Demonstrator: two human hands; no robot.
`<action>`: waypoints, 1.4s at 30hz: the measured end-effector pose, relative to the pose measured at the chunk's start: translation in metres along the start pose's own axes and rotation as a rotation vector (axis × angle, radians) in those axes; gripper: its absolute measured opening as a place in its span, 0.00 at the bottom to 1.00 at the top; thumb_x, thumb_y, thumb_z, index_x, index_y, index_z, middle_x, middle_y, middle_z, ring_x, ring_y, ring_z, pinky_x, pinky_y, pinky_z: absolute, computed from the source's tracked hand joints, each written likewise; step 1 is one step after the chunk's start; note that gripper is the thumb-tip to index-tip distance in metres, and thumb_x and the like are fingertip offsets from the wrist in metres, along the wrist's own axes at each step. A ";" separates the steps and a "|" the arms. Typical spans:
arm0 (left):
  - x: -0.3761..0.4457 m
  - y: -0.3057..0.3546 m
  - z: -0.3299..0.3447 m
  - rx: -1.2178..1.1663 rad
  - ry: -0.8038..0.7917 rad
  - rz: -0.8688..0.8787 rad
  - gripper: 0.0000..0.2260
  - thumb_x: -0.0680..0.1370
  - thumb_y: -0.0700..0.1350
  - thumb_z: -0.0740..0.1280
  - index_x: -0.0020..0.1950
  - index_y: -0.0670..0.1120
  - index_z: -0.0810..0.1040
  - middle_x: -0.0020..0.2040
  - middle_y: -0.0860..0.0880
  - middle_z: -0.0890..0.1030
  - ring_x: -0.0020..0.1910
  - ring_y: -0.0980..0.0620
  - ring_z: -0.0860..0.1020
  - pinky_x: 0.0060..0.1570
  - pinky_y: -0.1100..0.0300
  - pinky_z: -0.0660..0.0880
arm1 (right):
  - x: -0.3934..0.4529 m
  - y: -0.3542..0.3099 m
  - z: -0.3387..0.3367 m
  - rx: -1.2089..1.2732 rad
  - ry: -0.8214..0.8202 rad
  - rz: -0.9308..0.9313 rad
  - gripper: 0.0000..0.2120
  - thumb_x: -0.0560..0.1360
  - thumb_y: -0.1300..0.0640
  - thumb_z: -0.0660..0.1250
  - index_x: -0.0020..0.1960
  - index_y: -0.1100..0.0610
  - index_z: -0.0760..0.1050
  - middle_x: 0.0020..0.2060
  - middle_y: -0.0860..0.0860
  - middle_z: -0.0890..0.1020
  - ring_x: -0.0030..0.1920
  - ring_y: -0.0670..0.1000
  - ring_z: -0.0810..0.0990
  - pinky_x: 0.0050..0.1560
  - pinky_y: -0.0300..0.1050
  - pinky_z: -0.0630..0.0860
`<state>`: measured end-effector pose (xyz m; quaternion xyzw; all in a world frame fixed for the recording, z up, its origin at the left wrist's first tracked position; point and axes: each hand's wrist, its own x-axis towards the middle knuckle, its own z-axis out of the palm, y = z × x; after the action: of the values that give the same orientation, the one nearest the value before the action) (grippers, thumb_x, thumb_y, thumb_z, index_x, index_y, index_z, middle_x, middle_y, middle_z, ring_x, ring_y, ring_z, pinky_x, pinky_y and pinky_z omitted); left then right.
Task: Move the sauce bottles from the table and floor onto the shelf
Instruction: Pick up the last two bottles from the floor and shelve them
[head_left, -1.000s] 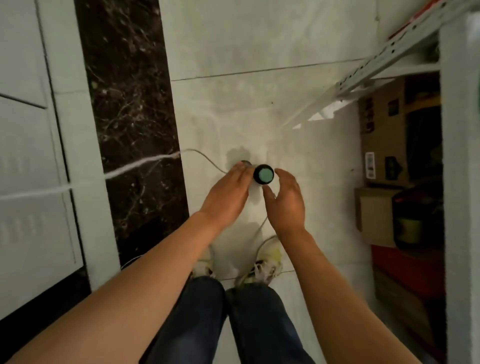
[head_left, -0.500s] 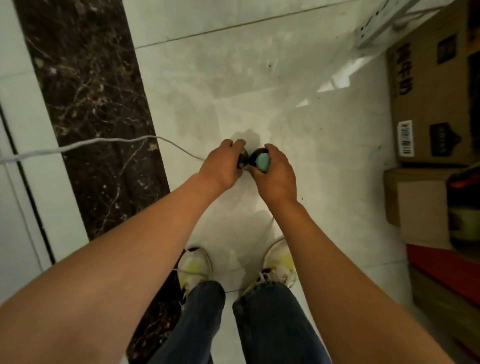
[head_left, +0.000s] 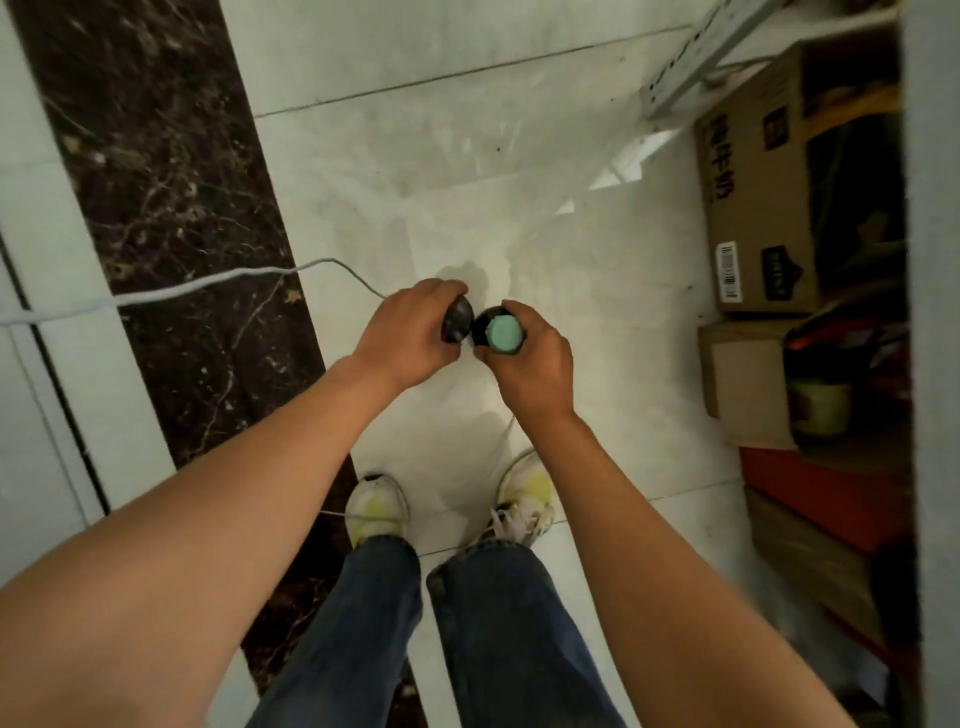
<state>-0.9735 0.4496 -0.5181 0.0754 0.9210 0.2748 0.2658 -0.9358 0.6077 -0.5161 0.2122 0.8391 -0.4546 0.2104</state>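
1. The left hand (head_left: 405, 332) is curled round a dark bottle (head_left: 457, 321), and the right hand (head_left: 530, 358) is curled round a second bottle with a pale green cap (head_left: 503, 332). Both bottles sit at the centre of the view, above the pale floor tiles (head_left: 467, 156), with their shoulders touching or nearly so. I cannot tell whether their bases are still on the floor, because the hands hide them.

2. Each grip appears to be high, near the neck. If the bodies are heavy or slick, a bottle could slide through the fingers as it is lifted and break on the hard tile.

3. The bottles are so close together that a careless lift could knock glass against glass. Drawing the hands apart first would lower that risk.

4. A white cable (head_left: 208, 283) runs in from 9 o'clock and passes under the left hand. A thinner line trails toward 6 o'clock between the shoes (head_left: 376, 506). A step back or a turn could snag a foot, and with both hands full there would be nothing to break a stumble.

5. The shelf frame (head_left: 691, 57) stands at 1 o'clock, and cardboard boxes (head_left: 748, 208) are stacked at 3 o'clock. Swinging the right-hand bottle that way could strike a box corner or the metal upright.

6. Which shelf level is free cannot be seen from here, so placing both bottles at once could crowd the ledge and tip one off.
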 end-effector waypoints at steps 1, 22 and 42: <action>-0.008 0.012 -0.016 -0.013 0.028 -0.007 0.28 0.67 0.43 0.73 0.66 0.46 0.73 0.59 0.44 0.79 0.56 0.41 0.78 0.52 0.53 0.73 | -0.009 -0.013 -0.011 0.047 0.041 0.011 0.26 0.67 0.58 0.80 0.63 0.54 0.78 0.54 0.47 0.83 0.55 0.48 0.81 0.58 0.42 0.77; -0.206 0.252 -0.408 -0.607 0.349 0.078 0.18 0.63 0.48 0.81 0.49 0.59 0.83 0.45 0.59 0.85 0.46 0.64 0.82 0.47 0.68 0.75 | -0.224 -0.357 -0.260 0.701 0.000 -0.398 0.15 0.67 0.56 0.79 0.52 0.57 0.82 0.48 0.56 0.85 0.49 0.50 0.83 0.52 0.45 0.79; -0.382 0.549 -0.580 -0.974 0.422 0.559 0.15 0.62 0.53 0.81 0.39 0.45 0.83 0.35 0.49 0.84 0.33 0.54 0.80 0.34 0.62 0.76 | -0.474 -0.528 -0.490 1.055 0.283 -0.700 0.13 0.74 0.53 0.71 0.51 0.62 0.81 0.45 0.61 0.84 0.44 0.58 0.82 0.49 0.52 0.80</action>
<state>-0.9618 0.5300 0.3630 0.1282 0.6671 0.7339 -0.0014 -0.9134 0.6849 0.3423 0.0589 0.5421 -0.8152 -0.1951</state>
